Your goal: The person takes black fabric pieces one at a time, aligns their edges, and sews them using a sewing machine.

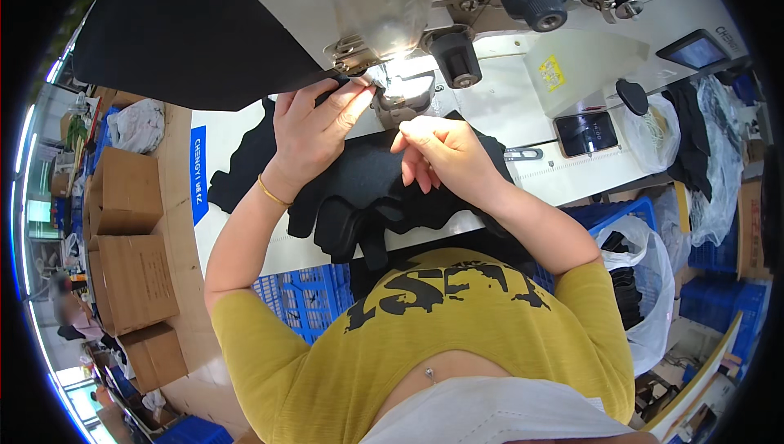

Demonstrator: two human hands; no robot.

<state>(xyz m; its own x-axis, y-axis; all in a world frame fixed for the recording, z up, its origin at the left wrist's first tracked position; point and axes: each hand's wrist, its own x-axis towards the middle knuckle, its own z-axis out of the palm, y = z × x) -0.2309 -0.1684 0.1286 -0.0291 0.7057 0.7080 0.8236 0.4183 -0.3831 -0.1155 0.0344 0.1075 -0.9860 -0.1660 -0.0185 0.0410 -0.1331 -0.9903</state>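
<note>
A white sewing machine [482, 3] stands in front of me, its lamp lighting the needle area. My left hand [318, 129] is raised at the needle, thumb and fingertips pinched together beside the presser parts; whatever they hold is too small to make out. Lower and to the right, my right hand [445, 154] hovers over black fabric pieces [359, 170] with its fingers curled in and thumb against the forefinger. Anything between those fingers is hidden. The black pieces lie loosely piled on the white table [245, 240], in front of the machine's post, some overhanging the near edge.
A dark panel [196, 35] fills the upper left. Right of my hands lie thread snips [523, 154] and a phone [586, 133]. Plastic bags [653, 297] and a blue crate [604, 215] stand at the right. Cardboard boxes [135, 281] line the left; another blue crate [302, 297] sits below the table.
</note>
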